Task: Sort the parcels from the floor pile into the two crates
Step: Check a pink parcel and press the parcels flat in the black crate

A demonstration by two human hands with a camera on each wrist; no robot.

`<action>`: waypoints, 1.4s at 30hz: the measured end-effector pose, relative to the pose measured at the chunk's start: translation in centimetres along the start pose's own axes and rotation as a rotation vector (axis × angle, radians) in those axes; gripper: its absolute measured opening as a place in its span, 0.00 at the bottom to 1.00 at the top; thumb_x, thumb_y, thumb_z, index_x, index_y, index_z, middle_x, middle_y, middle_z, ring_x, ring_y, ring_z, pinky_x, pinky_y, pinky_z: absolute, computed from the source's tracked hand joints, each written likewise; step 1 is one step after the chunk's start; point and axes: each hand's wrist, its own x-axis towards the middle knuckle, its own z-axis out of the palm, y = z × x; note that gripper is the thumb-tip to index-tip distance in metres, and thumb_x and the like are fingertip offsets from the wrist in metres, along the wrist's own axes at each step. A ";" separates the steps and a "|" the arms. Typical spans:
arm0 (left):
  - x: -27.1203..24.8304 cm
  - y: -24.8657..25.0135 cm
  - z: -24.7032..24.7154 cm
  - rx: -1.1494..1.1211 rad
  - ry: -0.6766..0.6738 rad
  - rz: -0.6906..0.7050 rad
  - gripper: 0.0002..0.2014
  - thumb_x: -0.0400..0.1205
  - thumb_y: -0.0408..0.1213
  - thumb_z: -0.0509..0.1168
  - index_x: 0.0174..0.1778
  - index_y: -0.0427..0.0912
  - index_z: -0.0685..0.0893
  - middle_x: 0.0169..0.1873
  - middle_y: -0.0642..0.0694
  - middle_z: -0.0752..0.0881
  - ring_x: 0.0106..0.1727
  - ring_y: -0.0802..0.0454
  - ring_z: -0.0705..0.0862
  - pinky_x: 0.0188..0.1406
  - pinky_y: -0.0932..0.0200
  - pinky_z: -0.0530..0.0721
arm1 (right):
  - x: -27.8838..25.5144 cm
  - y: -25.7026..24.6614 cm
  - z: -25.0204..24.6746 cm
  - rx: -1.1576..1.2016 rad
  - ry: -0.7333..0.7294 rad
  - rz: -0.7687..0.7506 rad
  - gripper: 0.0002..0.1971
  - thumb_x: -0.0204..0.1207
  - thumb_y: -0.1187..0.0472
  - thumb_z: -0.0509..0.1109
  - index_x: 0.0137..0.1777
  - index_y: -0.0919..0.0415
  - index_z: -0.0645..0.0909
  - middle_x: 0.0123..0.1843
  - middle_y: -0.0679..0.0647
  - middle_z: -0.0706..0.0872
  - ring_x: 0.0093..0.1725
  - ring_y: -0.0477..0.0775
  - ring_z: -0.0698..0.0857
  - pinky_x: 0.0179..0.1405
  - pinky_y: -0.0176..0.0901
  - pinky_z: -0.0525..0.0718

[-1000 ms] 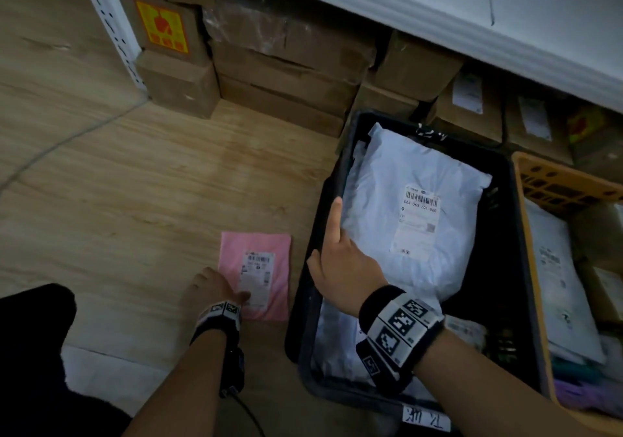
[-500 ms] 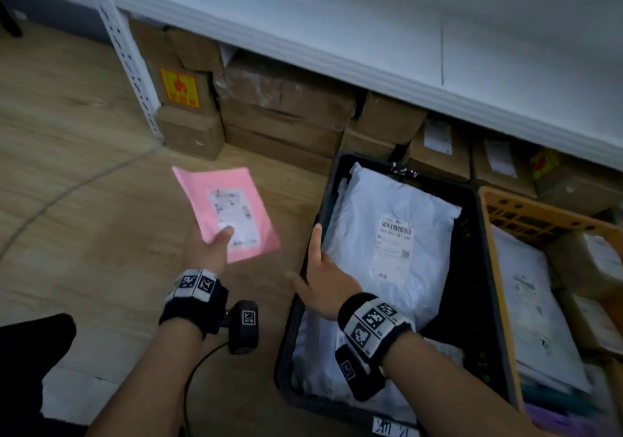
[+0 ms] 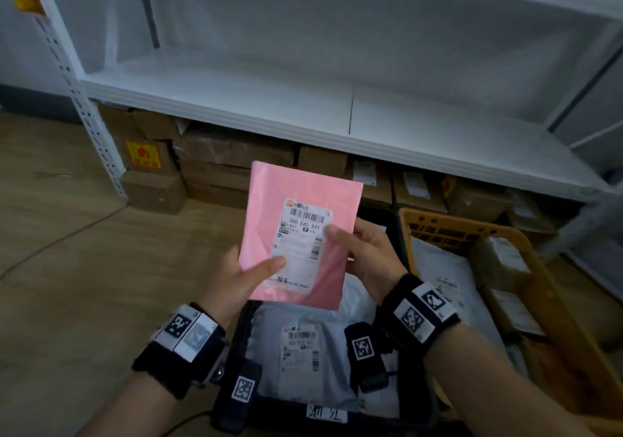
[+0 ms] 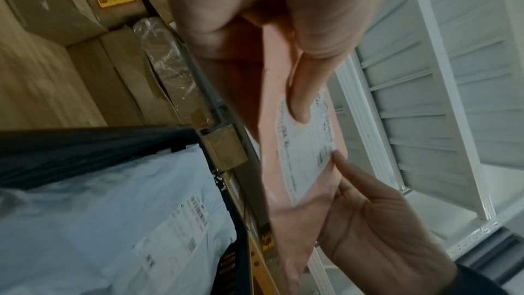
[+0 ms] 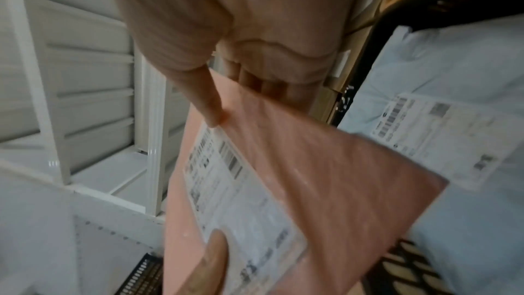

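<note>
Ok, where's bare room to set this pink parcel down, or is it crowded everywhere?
Both hands, left and right, hold the flat pink mailer. Free: the white shelf board above the stacked cardboard boxes, and the wooden floor left of the black crate. Crowded: both crates, black and yellow.

The wooden floor (image 3: 67,268) holds a black crate (image 3: 394,221) and, just beside it on the right, a yellow crate (image 3: 526,251). Both crates have parcels inside. Brown cardboard boxes (image 3: 215,167) sit on the floor too, stacked in a row under the bottom board of the white shelf (image 3: 303,109). A thin dark cable (image 3: 57,241) runs across the floor on the left.
</note>
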 end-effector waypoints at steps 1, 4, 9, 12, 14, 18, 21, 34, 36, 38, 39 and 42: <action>-0.1 -0.2 0.4 0.005 0.000 -0.002 0.22 0.72 0.36 0.76 0.62 0.39 0.84 0.52 0.44 0.91 0.54 0.44 0.90 0.54 0.44 0.89 | -0.4 0.2 -0.4 -0.001 0.016 -0.005 0.13 0.82 0.62 0.72 0.65 0.62 0.86 0.57 0.59 0.93 0.54 0.59 0.92 0.45 0.50 0.91; -0.1 -0.5 1.0 0.033 0.012 0.004 0.24 0.69 0.37 0.77 0.61 0.37 0.84 0.52 0.42 0.91 0.54 0.43 0.90 0.56 0.41 0.87 | -1.4 0.6 -1.3 0.012 0.035 -0.011 0.12 0.82 0.65 0.72 0.64 0.66 0.86 0.57 0.61 0.93 0.51 0.58 0.92 0.47 0.50 0.92; -0.5 -0.6 1.8 0.111 -0.017 0.019 0.22 0.69 0.37 0.77 0.59 0.40 0.85 0.52 0.44 0.92 0.53 0.45 0.91 0.55 0.42 0.87 | -2.0 1.4 -1.9 0.004 -0.016 0.000 0.13 0.78 0.64 0.76 0.62 0.65 0.87 0.56 0.57 0.93 0.54 0.58 0.93 0.53 0.52 0.92; -0.8 -0.9 2.2 0.206 -0.050 0.021 0.18 0.74 0.35 0.75 0.60 0.41 0.83 0.51 0.44 0.91 0.51 0.48 0.91 0.46 0.51 0.89 | -1.6 1.6 -2.7 -0.086 -0.001 0.009 0.11 0.79 0.65 0.75 0.61 0.64 0.86 0.54 0.57 0.94 0.54 0.58 0.93 0.54 0.52 0.92; -0.7 -1.1 1.8 0.254 -0.057 -0.002 0.13 0.79 0.33 0.71 0.58 0.40 0.80 0.50 0.41 0.91 0.45 0.52 0.92 0.37 0.60 0.89 | -0.9 1.0 -3.8 -0.223 0.066 -0.008 0.07 0.81 0.64 0.73 0.57 0.59 0.86 0.50 0.53 0.94 0.51 0.54 0.93 0.56 0.53 0.91; -1.2 -2.3 -0.9 0.384 -0.036 -0.085 0.10 0.81 0.32 0.68 0.57 0.36 0.78 0.52 0.39 0.90 0.53 0.48 0.89 0.54 0.52 0.88 | 0.8 -0.9 -6.3 -0.985 0.101 -0.146 0.10 0.86 0.63 0.62 0.62 0.53 0.79 0.50 0.50 0.86 0.47 0.52 0.83 0.49 0.46 0.79; -1.6 -3.4 -2.7 0.513 -0.019 -0.134 0.07 0.81 0.33 0.68 0.53 0.44 0.79 0.52 0.46 0.91 0.58 0.49 0.87 0.66 0.40 0.81 | 1.2 -1.1 -5.8 -1.384 -0.170 -0.062 0.08 0.86 0.64 0.60 0.56 0.49 0.75 0.50 0.50 0.83 0.49 0.56 0.82 0.46 0.45 0.76; -1.5 -3.2 -3.4 0.815 -0.028 -0.069 0.09 0.81 0.35 0.68 0.54 0.51 0.80 0.57 0.54 0.86 0.62 0.56 0.82 0.64 0.57 0.78 | 1.5 5.9 2.7 -1.470 -0.542 0.066 0.39 0.80 0.54 0.74 0.87 0.50 0.57 0.77 0.58 0.77 0.74 0.62 0.77 0.72 0.60 0.78; -1.1 -2.6 -2.2 1.034 -0.022 0.037 0.13 0.81 0.35 0.68 0.60 0.51 0.80 0.61 0.54 0.83 0.62 0.57 0.81 0.61 0.62 0.77 | 2.2 4.2 1.3 -1.579 -0.472 -0.049 0.37 0.80 0.53 0.73 0.85 0.49 0.59 0.73 0.59 0.77 0.72 0.62 0.77 0.69 0.59 0.78; -0.8 -2.4 0.1 1.183 -0.109 0.140 0.16 0.81 0.32 0.67 0.64 0.49 0.79 0.63 0.51 0.83 0.60 0.54 0.83 0.58 0.61 0.80 | 2.0 3.6 0.4 -1.596 -0.545 -0.036 0.34 0.80 0.54 0.74 0.84 0.48 0.63 0.70 0.58 0.80 0.65 0.58 0.82 0.61 0.54 0.82; -0.7 -2.7 1.7 1.273 -0.201 0.161 0.18 0.80 0.30 0.66 0.66 0.47 0.79 0.63 0.49 0.82 0.60 0.52 0.83 0.59 0.58 0.82 | 1.4 3.9 0.2 -1.604 -0.623 0.005 0.35 0.79 0.54 0.75 0.84 0.48 0.63 0.69 0.57 0.82 0.58 0.55 0.84 0.55 0.50 0.83; 0.0 -5.3 6.7 1.665 -0.490 0.082 0.20 0.82 0.30 0.61 0.71 0.42 0.74 0.64 0.42 0.80 0.64 0.43 0.82 0.54 0.52 0.80 | -0.8 6.3 0.2 -1.718 -0.824 0.195 0.52 0.73 0.52 0.81 0.88 0.55 0.51 0.72 0.60 0.81 0.58 0.57 0.86 0.49 0.45 0.83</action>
